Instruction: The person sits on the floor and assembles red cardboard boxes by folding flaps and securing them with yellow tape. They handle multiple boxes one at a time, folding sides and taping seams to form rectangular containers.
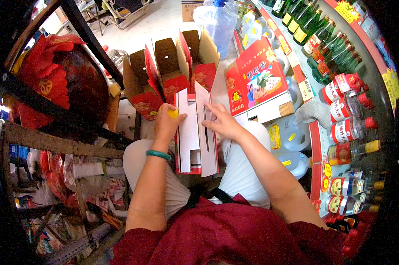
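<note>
Between my knees stands a red cardboard box (190,132) with its white inner flaps facing up; the right flap (203,145) stands partly raised and has a long slot. My left hand (165,123) is closed at the box's left edge, with a small yellow thing (173,113) under the thumb; its kind I cannot make out. A green bangle (158,154) circles that wrist. On the raised flap rests my right hand (223,123), its fingers apart and the fingertips touching the cardboard near the slot.
Several open red boxes (166,66) stand ahead on the left. A flattened printed carton (261,79) lies ahead right, near large clear jugs (292,132). Shelves of bottles (340,106) line the right side. At left are a metal frame (53,137) and a dark round stool (89,84).
</note>
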Tool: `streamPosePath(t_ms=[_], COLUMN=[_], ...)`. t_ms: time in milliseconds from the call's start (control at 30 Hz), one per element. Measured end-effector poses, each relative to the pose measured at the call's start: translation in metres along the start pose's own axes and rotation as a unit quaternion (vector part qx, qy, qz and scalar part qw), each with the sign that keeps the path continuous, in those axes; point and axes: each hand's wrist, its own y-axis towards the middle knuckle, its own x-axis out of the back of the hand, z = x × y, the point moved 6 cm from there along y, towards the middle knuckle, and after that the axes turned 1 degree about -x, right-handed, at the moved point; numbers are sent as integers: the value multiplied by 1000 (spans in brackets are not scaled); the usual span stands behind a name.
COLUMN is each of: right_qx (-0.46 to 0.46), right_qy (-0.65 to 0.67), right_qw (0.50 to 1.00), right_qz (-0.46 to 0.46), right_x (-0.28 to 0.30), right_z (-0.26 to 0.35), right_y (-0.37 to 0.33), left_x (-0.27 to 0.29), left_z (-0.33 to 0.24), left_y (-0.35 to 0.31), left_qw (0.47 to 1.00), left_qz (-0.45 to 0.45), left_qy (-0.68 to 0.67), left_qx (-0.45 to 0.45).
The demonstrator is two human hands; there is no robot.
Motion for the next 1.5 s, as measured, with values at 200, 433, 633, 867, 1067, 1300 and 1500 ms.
streamPosePath(t_ms=[200,433,633,867,1067,1300,1500], right_qx=[7,10,21,3,19,-7,-18], right_qy=[11,35,32,-2,11,19,33], right_qw=[1000,999,999,1000,1000,1000,999], right_qz=[-13,12,6,-13,-14,-16,-11], right_x=[2,2,-6,-14,-6,-9,-9], right_z=[-3,1,4,5,7,1,7], right_y=[-3,0,6,11,10,1,-2], left_x=[1,-4,8,10,11,8,2], left_z=[-26,11,-3,0,3,-21,-39], left_y=[-10,-2,-2,0,-1,-5,14], left_qw=[992,1000,998,997,998,991,985], left_qz=[-19,-27,-17,-23,-13,-63,-73], left_qy=[116,-5,68,70,50,91,142], left_qx=[-53,1,-5,-11,26,-79,-67])
